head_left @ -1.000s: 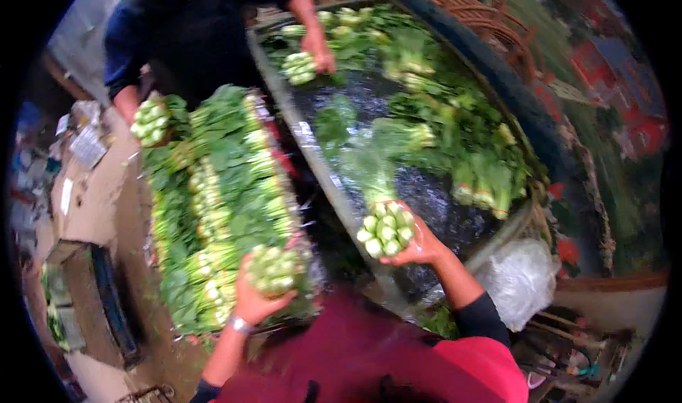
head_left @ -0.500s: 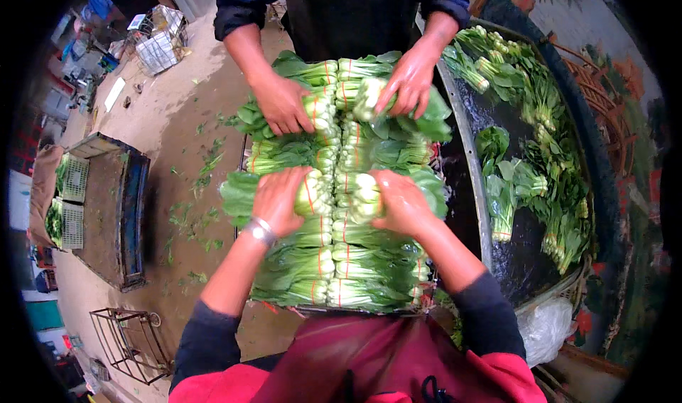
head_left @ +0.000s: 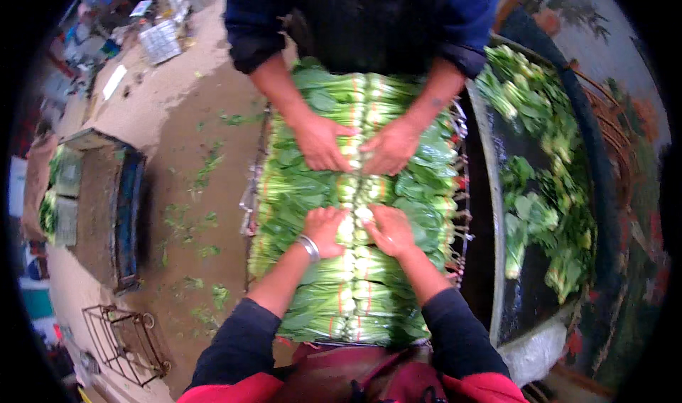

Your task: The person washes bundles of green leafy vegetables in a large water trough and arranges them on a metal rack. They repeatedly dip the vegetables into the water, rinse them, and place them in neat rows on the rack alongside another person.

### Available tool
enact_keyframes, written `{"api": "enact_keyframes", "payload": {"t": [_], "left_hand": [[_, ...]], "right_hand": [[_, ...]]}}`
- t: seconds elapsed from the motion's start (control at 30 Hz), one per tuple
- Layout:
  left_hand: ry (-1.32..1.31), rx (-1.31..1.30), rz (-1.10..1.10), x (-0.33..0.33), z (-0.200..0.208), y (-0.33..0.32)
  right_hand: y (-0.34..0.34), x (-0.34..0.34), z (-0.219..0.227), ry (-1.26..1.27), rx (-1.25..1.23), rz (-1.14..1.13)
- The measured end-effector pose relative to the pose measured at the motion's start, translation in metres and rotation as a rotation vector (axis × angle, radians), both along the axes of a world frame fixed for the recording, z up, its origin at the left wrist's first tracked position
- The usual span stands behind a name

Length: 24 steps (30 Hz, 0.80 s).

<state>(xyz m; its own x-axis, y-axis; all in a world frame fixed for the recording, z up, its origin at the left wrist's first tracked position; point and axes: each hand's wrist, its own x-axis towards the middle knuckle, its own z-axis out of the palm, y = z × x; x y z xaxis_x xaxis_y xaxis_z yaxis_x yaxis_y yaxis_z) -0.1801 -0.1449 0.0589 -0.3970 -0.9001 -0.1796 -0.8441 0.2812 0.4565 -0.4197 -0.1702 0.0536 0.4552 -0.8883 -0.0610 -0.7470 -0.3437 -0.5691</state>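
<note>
Bundles of leafy green vegetables with pale stems, which look like bok choy point(head_left: 323, 289), are tied with orange-red bands. They lie in two rows, stem ends meeting along the middle. My left hand point(head_left: 325, 231), with a silver bracelet at its wrist, rests on the stem ends of the left row, fingers extended. Opposite it, my right hand point(head_left: 389, 229) presses on the right row, its thumb apart from the fingers. Both palms hide what is directly under them. Farther off, another person's two hands point(head_left: 323, 142) press on the same rows.
To the right, a dark trough point(head_left: 526, 275) of water holds loose greens point(head_left: 565, 190). At left stand a cart point(head_left: 99, 204) with pale crates and a metal frame point(head_left: 124, 342). Leaf scraps point(head_left: 181, 218) litter the wet floor. A clear plastic bag point(head_left: 536, 353) lies at lower right.
My hands have gone from gripping raised bundles to lying on the rows, closer together. The other person's hands have likewise come down onto the stems near the middle. The view has shifted.
</note>
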Motion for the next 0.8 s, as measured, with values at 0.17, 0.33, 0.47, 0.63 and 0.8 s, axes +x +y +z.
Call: {"api": "enact_keyframes", "payload": {"t": [0.17, 0.33, 0.47, 0.63, 0.8], "left_hand": [[0.127, -0.133, 0.036, -0.005, 0.006, 0.034], [0.305, -0.309, -0.016, -0.033, -0.024, 0.006], [0.197, -0.322, -0.009, -0.007, -0.050, 0.004], [-0.001, -0.174, -0.018, -0.006, -0.034, 0.015], [-0.226, -0.493, -0.025, -0.027, 0.005, 0.016]], "right_hand": [[0.037, 0.008, 0.018, -0.059, -0.156, -0.057], [0.057, -0.004, -0.017, -0.305, 0.049, -0.398], [0.016, 0.020, -0.010, 0.141, 0.191, -0.227], [0.050, -0.024, -0.006, -0.315, -0.502, -0.204], [0.120, -0.275, 0.029, -0.387, -0.564, -1.033]]}}
